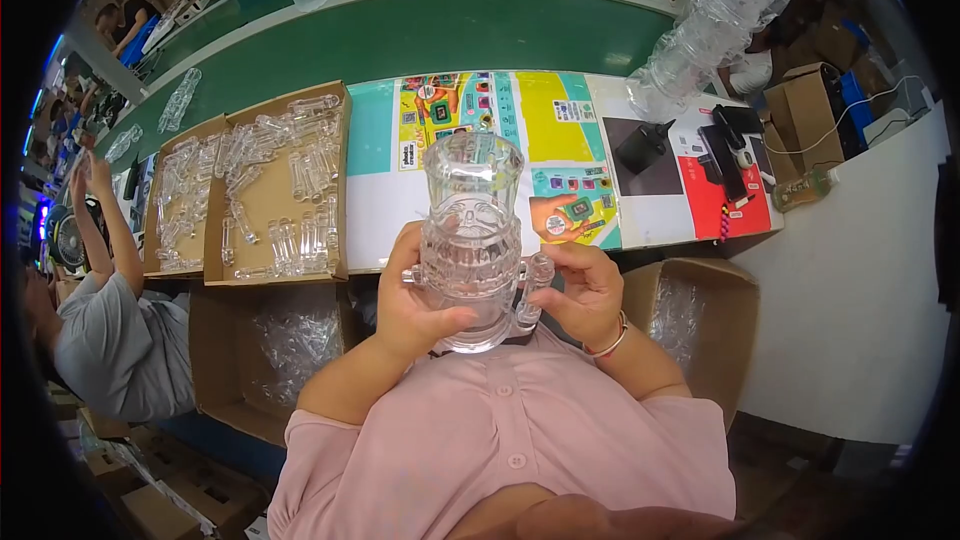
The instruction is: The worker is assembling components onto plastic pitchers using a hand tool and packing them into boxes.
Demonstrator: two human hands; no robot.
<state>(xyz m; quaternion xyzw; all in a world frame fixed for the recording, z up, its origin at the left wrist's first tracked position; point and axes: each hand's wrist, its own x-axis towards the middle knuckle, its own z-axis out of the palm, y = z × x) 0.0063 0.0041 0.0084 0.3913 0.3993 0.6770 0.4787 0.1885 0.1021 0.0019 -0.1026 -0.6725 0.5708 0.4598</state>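
Head view: both hands hold a clear plastic cup up in front of the chest, above the near edge of the surface. The left hand is wrapped around the cup's lower body, thumb across the front near the base, fingers closed on it. The right hand is curled at the cup's right side, fingertips pinching a small clear handle that sits against the cup's wall. The cup stands roughly upright, its open mouth away from the person.

To the left on the surface lies a flat cardboard tray strewn with small clear plastic parts. Colourful printed sheets cover the surface behind the cup. A black device rests farther right, near a tall stack of clear cups. Open cardboard boxes with plastic-wrapped contents sit below the surface on both sides. A person in grey works at the left edge.
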